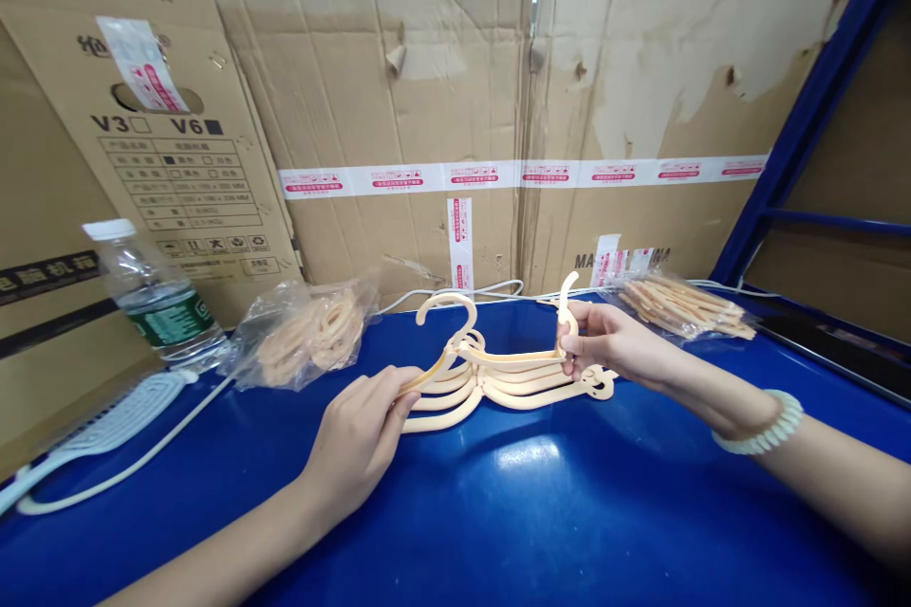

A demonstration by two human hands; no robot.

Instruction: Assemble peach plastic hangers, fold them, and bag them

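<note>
Hanger, cream plastic, hook-topped [512, 361]: 1, held above the glossy blue tabletop [527, 541]. Your left hand [366, 427] pinches its left arm; your right hand [604, 346] grips its right end and 1 upright, curved cream plastic piece [565, 298]. Similar cream plastic hangers [530, 401] lie behind it, between 2 clear plastic bags [320, 332].

Free tabletop [512, 531] nearside, stacked hangers [527, 401] beyond
</note>
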